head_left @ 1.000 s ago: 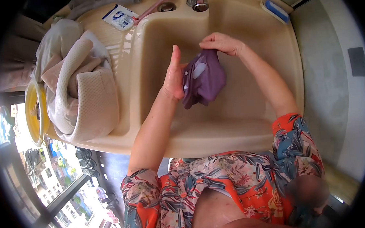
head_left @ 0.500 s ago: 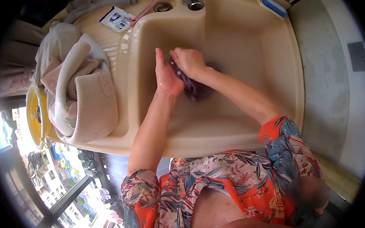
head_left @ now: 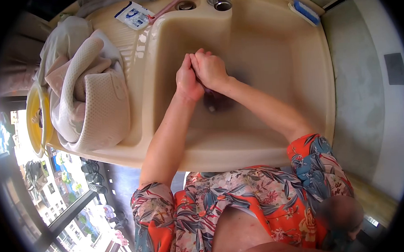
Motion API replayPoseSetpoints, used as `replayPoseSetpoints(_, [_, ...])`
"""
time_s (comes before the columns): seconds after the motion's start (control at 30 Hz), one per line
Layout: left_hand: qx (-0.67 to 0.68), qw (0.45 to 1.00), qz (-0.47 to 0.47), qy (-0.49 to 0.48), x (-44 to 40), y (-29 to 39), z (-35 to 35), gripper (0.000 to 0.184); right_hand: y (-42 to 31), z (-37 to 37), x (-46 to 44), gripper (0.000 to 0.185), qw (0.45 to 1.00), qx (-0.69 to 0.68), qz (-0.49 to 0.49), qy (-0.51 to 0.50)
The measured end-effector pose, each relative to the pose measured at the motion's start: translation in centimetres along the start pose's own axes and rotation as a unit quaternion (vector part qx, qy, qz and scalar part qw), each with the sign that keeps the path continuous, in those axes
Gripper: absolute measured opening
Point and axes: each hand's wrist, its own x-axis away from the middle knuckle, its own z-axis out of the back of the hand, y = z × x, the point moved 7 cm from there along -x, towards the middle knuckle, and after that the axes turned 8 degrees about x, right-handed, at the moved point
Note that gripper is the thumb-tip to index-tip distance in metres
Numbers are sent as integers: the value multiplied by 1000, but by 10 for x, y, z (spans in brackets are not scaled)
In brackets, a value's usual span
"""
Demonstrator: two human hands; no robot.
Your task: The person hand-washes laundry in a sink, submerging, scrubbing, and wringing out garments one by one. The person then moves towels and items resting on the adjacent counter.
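Pressed together over the left part of the beige sink (head_left: pixel 275 143), my left hand (head_left: pixel 189 80) and my right hand (head_left: pixel 212 71) are both closed around a dark purple cloth (head_left: pixel 216 100). Most of the cloth is hidden between my palms. Its lower end hangs out beneath them, with a pale spot near the tip. My right fingers curl over the top of the bundle, and the left hand wraps it from the side. Murky water around the cloth blurs its outline.
On the left ledge sits a pale quilted fabric bundle (head_left: pixel 104 103), beside a yellow basin (head_left: pixel 35 117). A white packet (head_left: pixel 135 15) and a pink-handled brush (head_left: pixel 172 5) lie behind. The faucet (head_left: pixel 221 0) stands at the back; a blue brush (head_left: pixel 306 12) rests on the right rim.
My left hand has gone from flat with its fingers raised to curled around the cloth against my right hand. Less of the cloth shows now.
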Motion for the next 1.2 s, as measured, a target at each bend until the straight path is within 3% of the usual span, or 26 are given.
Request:
replayPoseSetpoints(0.13, [-16, 998, 41, 55, 7, -11, -5, 39, 67, -32, -55, 36, 996, -52, -52, 43])
replayPoseSetpoints(0.2, [-10, 998, 64, 2, 13, -10, -23, 40, 93, -36, -61, 36, 972, -184, -111, -92])
replayPoseSetpoints(0.23, [-3, 997, 70, -12, 12, -10, -24, 40, 98, -38, -58, 37, 922, -325, -166, -127])
replayPoseSetpoints(0.33, [22, 997, 70, -27, 9, -10, -21, 38, 56, 33, -40, 35, 984, -139, -90, -62])
replayPoseSetpoints(0.4, [27, 998, 48, -16, 7, -9, -10, 36, -3, 40, 0, 33, 991, -75, 97, 51])
replayPoseSetpoints(0.47, [26, 1000, 7, -2, 4, -8, -1, 35, -2, 13, 3, 32, 998, 4, 53, 31])
replayPoseSetpoints(0.53, [-1, 998, 55, 44, 11, -18, -5, 40, 37, -5, -31, 31, 998, -19, -37, 41])
replayPoseSetpoints(0.7, [42, 999, 24, 25, 8, -8, -5, 34, 4, 8, 0, 32, 999, 5, 31, 34])
replayPoseSetpoints(0.83, [3, 997, 35, 67, 6, -16, 2, 42, 37, -18, -26, 32, 999, 36, 4, -5])
replayPoseSetpoints(0.93, [1, 997, 78, -18, 13, -12, -23, 43, 72, -13, -65, 36, 995, -55, -69, -41])
replayPoseSetpoints(1.03, [50, 994, 84, -39, 10, -10, -24, 43, 47, 37, -52, 38, 992, -121, -23, -16])
replayPoseSetpoints(1.13, [55, 993, 85, -56, 16, -14, -31, 44, -24, 39, 14, 31, 986, 26, 155, 50])
replayPoseSetpoints(1.2, [48, 997, 67, -3, 13, -16, -12, 42, -5, 22, 4, 30, 993, 3, 106, 54])
